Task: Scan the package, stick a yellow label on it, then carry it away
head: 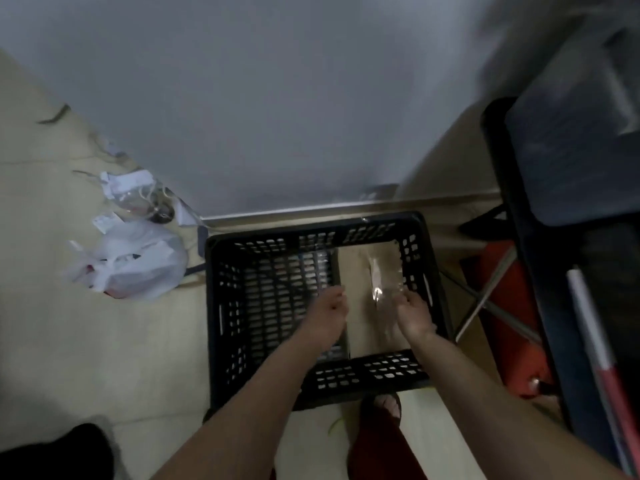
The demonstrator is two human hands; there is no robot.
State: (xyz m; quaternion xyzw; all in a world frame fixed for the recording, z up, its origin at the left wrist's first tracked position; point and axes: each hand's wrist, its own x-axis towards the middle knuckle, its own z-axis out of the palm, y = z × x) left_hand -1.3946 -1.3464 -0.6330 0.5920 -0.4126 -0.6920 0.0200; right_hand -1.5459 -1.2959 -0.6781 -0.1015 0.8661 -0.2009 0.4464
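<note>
– Where does the camera sit?
– On my head, one wide view only, tipped steeply down past my arms to my foot [387,405] on the floor [69,341].
– How near?
– My hands reach out from the bottom edge; the crate [221,306] sits mid-frame, close below me. The wall [277,98] fills the top half, straight ahead. Edges bend and blur, so the right side is unclear

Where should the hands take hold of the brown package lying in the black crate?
By its two long edges, from above: the package lies flat against the crate's right wall, so only the top is open. The left hand and right hand already flank it.
</note>
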